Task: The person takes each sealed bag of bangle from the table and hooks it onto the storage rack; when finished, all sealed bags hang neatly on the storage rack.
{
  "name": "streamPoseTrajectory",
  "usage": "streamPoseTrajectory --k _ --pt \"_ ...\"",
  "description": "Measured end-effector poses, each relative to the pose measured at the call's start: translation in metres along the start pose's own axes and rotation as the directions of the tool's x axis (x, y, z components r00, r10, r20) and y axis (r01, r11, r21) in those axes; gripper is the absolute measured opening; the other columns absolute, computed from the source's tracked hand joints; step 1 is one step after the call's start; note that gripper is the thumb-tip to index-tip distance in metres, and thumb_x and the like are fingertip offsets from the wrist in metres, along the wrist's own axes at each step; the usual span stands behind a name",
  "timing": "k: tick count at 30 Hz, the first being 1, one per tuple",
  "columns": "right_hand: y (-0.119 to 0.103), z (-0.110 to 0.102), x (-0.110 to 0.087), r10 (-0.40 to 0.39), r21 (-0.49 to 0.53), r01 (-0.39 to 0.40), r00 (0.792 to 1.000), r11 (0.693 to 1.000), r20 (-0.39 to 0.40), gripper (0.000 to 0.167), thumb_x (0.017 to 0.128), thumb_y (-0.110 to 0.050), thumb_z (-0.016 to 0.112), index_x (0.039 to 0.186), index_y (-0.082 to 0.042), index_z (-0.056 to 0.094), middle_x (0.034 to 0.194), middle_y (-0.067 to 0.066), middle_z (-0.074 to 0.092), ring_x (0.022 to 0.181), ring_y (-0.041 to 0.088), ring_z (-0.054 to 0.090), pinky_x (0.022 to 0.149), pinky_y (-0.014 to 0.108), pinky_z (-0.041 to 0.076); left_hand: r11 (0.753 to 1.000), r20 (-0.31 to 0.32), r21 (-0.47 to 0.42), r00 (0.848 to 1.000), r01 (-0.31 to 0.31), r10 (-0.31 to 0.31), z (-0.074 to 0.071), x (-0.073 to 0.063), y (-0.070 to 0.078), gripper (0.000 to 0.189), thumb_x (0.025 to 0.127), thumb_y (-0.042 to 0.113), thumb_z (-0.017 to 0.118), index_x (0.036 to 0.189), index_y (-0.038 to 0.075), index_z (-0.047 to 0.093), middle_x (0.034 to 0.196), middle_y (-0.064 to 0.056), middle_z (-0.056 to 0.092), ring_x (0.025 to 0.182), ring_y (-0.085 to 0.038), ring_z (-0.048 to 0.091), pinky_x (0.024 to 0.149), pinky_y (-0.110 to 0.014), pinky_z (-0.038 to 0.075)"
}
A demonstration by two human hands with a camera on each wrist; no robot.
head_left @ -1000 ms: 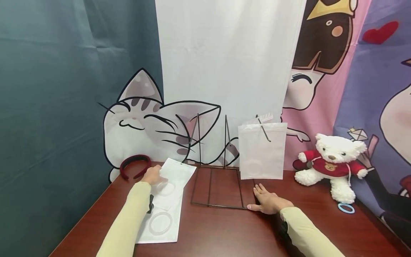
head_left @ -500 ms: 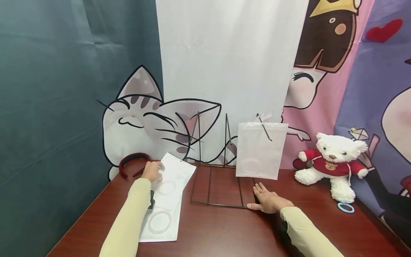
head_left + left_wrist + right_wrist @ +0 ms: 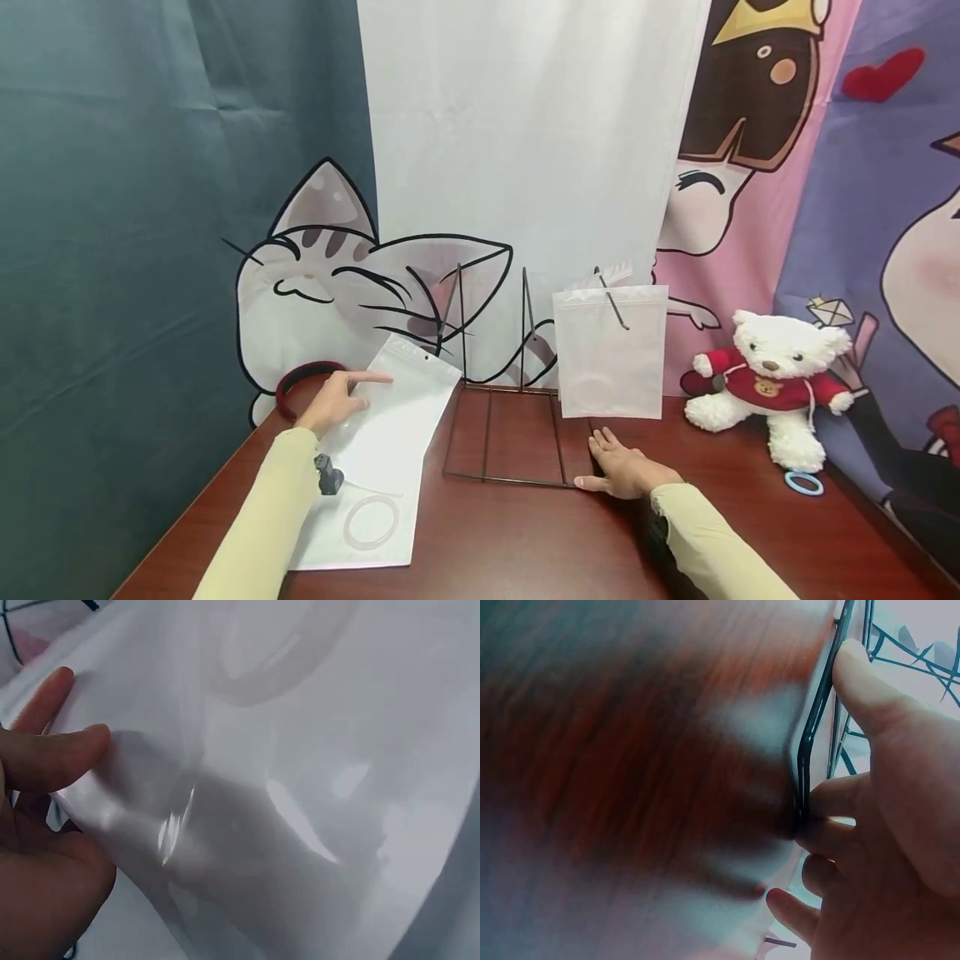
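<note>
A red headband (image 3: 287, 382) lies just beyond the left hand (image 3: 333, 404), which pinches the edge of a white bag (image 3: 397, 408). Between the hands stands a wire rack (image 3: 517, 482); the right hand (image 3: 628, 470) rests outstretched on its base.

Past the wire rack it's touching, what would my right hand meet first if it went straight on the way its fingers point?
Probably the hanging white bag: its lower edge lies just ahead of your right hand in the head view. Depth is unclear, though, so the hand might pass underneath.
</note>
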State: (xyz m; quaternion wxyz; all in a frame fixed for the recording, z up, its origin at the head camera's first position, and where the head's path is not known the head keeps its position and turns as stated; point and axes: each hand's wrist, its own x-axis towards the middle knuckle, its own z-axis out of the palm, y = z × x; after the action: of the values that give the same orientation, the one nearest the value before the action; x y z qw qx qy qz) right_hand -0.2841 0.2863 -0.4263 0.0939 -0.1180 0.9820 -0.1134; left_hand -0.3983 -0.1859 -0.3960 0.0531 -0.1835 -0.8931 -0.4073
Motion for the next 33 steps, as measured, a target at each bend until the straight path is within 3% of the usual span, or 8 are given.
streamPoseTrajectory --k 4,9,13,16,19,26,33 --pt "0.001 -0.001 -0.001 -0.006 0.003 0.006 1.0 1.0 -0.014 0.087 0.095 -0.05 0.062 0.148 0.013 0.036 0.159 0.034 0.028 0.151 0.05 0.018 0.111 0.073 0.026 0.994 -0.013 -0.088 0.998 -0.06 0.059 -0.001 -0.009 0.017 0.048 0.086 -0.009 0.059 0.123 0.019 0.073 0.136 -0.01 0.066 0.114 -0.023 0.053 0.082 -0.022 0.041" --pt "0.003 -0.002 -0.004 -0.004 0.015 0.005 1.0 1.0 -0.031 0.085 0.095 -0.048 0.063 0.148 0.013 0.036 0.158 0.035 0.028 0.151 0.051 0.019 0.111 0.074 0.026 0.975 0.0 -0.189 0.993 -0.118 0.121 0.001 -0.016 0.04 0.048 0.088 -0.007 0.06 0.122 0.023 0.073 0.133 -0.002 0.068 0.126 -0.017 0.053 0.093 -0.019 0.042" --pt "0.003 -0.003 -0.005 -0.011 0.022 0.012 0.999 1.0 -0.034 0.085 0.095 -0.048 0.063 0.147 0.014 0.036 0.158 0.036 0.029 0.15 0.052 0.019 0.111 0.074 0.026 0.96 0.008 -0.24 0.988 -0.147 0.154 0.002 -0.02 0.054 0.048 0.087 -0.009 0.059 0.12 0.024 0.074 0.131 0.0 0.069 0.136 -0.018 0.051 0.113 -0.035 0.039" --pt "0.003 -0.003 -0.004 -0.018 0.019 0.019 0.999 1.0 -0.034 0.085 0.095 -0.048 0.063 0.147 0.014 0.037 0.157 0.036 0.029 0.15 0.052 0.019 0.111 0.074 0.026 0.944 0.013 -0.281 0.983 -0.171 0.182 0.005 -0.023 0.063 0.047 0.088 -0.01 0.059 0.119 0.02 0.074 0.13 -0.002 0.07 0.138 -0.023 0.051 0.121 -0.052 0.029" --pt "0.004 -0.004 -0.003 -0.015 0.013 0.015 0.999 1.0 -0.036 0.084 0.095 -0.048 0.063 0.147 0.014 0.037 0.157 0.036 0.029 0.15 0.052 0.019 0.111 0.074 0.026 0.926 0.028 -0.315 0.974 -0.206 0.227 0.012 -0.025 0.076 0.044 0.088 -0.009 0.06 0.12 0.017 0.074 0.13 -0.005 0.07 0.138 -0.026 0.051 0.123 -0.057 0.023" --pt "0.001 -0.002 -0.003 -0.002 0.023 0.002 1.0 1.0 -0.022 0.085 0.095 -0.048 0.063 0.147 0.014 0.036 0.158 0.036 0.028 0.151 0.051 0.019 0.111 0.074 0.025 0.886 0.074 -0.361 0.938 -0.292 0.339 0.037 -0.027 0.106 0.043 0.089 -0.009 0.06 0.12 0.017 0.073 0.127 -0.002 0.071 0.134 -0.019 0.056 0.12 -0.055 0.03" --pt "-0.001 -0.001 -0.001 0.001 -0.032 0.0 1.0 0.999 0.001 0.086 0.095 -0.05 0.061 0.149 0.012 0.035 0.159 0.033 0.028 0.152 0.049 0.019 0.114 0.07 0.026 0.857 0.09 -0.4 0.917 -0.324 0.388 0.049 -0.033 0.127 0.044 0.087 -0.012 0.062 0.118 0.016 0.075 0.125 -0.002 0.073 0.127 -0.01 0.06 0.122 -0.044 0.032"
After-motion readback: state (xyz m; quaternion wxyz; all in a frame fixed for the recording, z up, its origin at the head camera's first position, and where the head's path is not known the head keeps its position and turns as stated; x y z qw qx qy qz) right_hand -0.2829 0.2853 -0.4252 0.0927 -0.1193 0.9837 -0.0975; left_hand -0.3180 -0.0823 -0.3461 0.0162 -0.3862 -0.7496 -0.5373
